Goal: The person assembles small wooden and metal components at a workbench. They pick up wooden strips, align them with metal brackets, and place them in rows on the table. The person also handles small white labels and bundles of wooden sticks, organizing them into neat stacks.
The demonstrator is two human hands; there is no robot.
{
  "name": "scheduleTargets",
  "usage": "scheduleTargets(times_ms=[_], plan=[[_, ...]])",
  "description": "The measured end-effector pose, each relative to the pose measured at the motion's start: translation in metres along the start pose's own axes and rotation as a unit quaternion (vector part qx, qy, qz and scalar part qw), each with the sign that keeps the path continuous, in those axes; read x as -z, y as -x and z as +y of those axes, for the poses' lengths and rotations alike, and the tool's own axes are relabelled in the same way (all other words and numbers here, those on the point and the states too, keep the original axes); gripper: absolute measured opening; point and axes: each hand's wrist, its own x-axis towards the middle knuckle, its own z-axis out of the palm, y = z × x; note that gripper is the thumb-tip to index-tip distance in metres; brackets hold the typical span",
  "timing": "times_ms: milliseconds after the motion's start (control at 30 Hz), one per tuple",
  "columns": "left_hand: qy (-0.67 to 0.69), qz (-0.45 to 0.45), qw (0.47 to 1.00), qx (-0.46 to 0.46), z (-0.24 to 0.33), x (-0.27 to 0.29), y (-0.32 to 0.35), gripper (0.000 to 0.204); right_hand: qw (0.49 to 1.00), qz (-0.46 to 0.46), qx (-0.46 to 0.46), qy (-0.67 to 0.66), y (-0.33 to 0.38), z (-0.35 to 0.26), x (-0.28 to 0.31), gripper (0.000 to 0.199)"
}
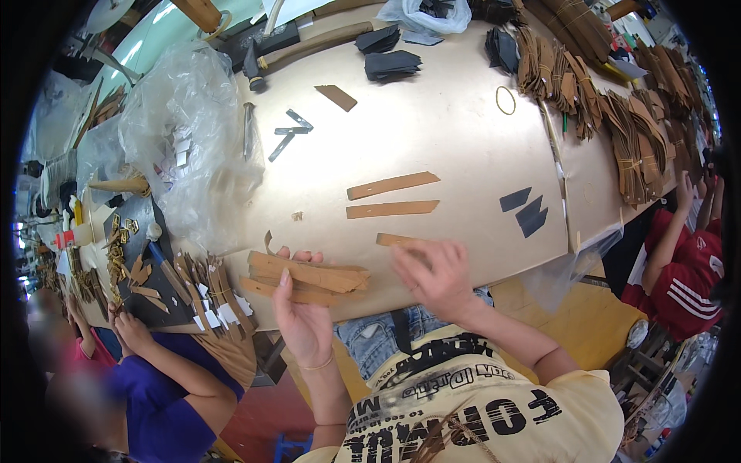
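At the worktop (478, 154) | left grip (305, 328) holds strip bundle (309, 272) | lone strip (390, 239) points left from nearer right grip (438, 274), can't tell if pinched

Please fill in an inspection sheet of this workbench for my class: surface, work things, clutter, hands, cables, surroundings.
Surface: tan-covered table, brightly lit.
Work things: stack of brown strips; two separate strips side by side; another strip partly hidden by fingers.
Clutter: hammer, clear plastic bag, stacked dark pieces.
Hands: left hand holds the stack; right hand is at the partly hidden strip, grip unclear.
Cables: nothing seen clearly.
Surroundings: co-worker in blue at left, co-worker in red at right; bundled brown pieces at upper right.
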Motion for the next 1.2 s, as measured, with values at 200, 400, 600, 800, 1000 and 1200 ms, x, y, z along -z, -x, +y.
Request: scheduleTargets(times_ms=[200, 400, 600, 800, 1000, 1200], plan=[[-0.004, 0.022, 1.0, -0.01, -0.002, 0.002, 0.003, 0.042, 0.997, -0.061, 0.014, -0.044, 0.005, 0.007, -0.001, 0.031], [0.005, -0.001, 1.0, 0.007, -0.007, -0.005, 0.006, 0.042, 0.999, -0.021, -0.004, -0.046, -0.016, 0.011, 0.003, 0.028], [0.0, -0.012, 0.999, 0.034, -0.014, -0.015, 0.007, 0.04, 0.998, -0.043, 0.001, -0.052, -0.051, 0.046, -0.001, 0.022], [0.047, -0.031, 0.997, 0.06, -0.022, -0.024, 0.009, 0.047, 0.981, -0.059, -0.081, -0.167, -0.019, 0.031, 0.023, 0.017], [-0.027, -0.045, 0.996, 0.067, -0.026, -0.038, 0.006, 0.053, 0.935, -0.045, -0.147, -0.319, -0.043, 0.007, 0.052, 0.023], [-0.007, -0.065, 0.998, 0.027, -0.029, -0.032, 0.007, 0.052, 0.933, -0.125, -0.13, -0.312, -0.066, -0.019, 0.04, 0.025]])
